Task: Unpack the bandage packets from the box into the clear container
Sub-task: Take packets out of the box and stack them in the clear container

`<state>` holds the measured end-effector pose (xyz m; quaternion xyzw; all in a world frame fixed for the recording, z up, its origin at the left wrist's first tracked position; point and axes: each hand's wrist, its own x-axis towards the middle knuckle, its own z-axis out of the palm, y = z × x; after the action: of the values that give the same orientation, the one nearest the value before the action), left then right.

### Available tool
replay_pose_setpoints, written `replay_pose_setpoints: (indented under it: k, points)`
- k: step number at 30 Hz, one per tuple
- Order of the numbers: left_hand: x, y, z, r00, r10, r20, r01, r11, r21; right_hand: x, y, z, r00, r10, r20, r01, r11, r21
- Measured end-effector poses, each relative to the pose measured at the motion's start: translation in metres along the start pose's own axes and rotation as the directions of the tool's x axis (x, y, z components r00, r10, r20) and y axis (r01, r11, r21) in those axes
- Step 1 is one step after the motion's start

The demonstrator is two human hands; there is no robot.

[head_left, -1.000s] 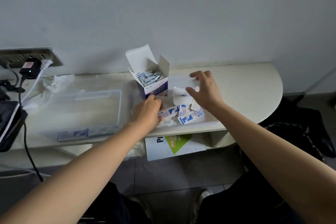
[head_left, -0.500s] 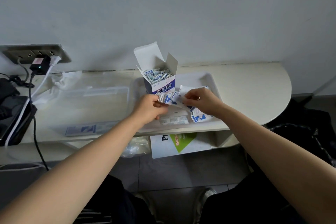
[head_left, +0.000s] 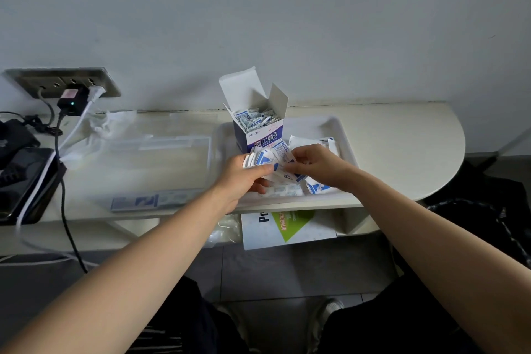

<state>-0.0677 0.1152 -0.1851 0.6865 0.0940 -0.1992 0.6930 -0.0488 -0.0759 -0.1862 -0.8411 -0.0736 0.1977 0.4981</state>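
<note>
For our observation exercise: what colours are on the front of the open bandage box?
The box front is white above, dark blue below, in the head view.

1. The box was cardboard, matt white inside its flaps and printed blue outside.
2. The bandage packets were paper, printed white and blue.
3. The clear container was transparent plastic with a faint sheen.
4. The tray was smooth white plastic.
5. The worktop looked smooth, cream and slightly glossy.
6. The socket plate looked like dull metal.
</note>
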Motion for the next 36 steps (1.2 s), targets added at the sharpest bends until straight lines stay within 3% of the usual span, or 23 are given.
replay_pose_setpoints:
  k: [4,7,16,21,25,30,36]
  points:
    - [-0.004,-0.003,-0.007,0.996,-0.039,-0.078,0.033,0.997,-0.075,0.000,-0.008,0.010,1.000,-0.012,0.021,0.010,0.993,0.116]
    - [-0.010,-0.004,-0.013,0.998,-0.037,-0.054,0.031,0.994,-0.100,0.000,-0.013,0.017,1.000,0.002,-0.008,-0.001,0.999,0.041]
    - [-0.013,-0.005,-0.021,0.991,0.028,-0.129,-0.032,0.999,-0.026,0.002,-0.016,0.020,0.983,0.043,-0.177,-0.001,0.973,0.230]
    - [-0.012,-0.006,-0.019,0.982,0.175,-0.070,-0.164,0.977,0.138,-0.006,-0.015,0.012,0.996,0.073,-0.051,-0.057,0.963,0.263]
    - [-0.013,-0.004,-0.017,0.973,0.231,-0.001,-0.224,0.946,0.233,-0.006,-0.012,0.010,0.991,0.130,0.006,-0.122,0.909,0.398]
    - [-0.013,-0.002,-0.016,0.969,0.239,0.064,-0.246,0.951,0.189,-0.006,-0.014,0.013,0.983,0.147,0.113,-0.181,0.894,0.411]
    - [-0.009,-0.001,-0.016,0.979,0.163,0.123,-0.178,0.976,0.125,-0.006,-0.008,0.008,0.994,0.101,0.035,-0.107,0.927,0.360]
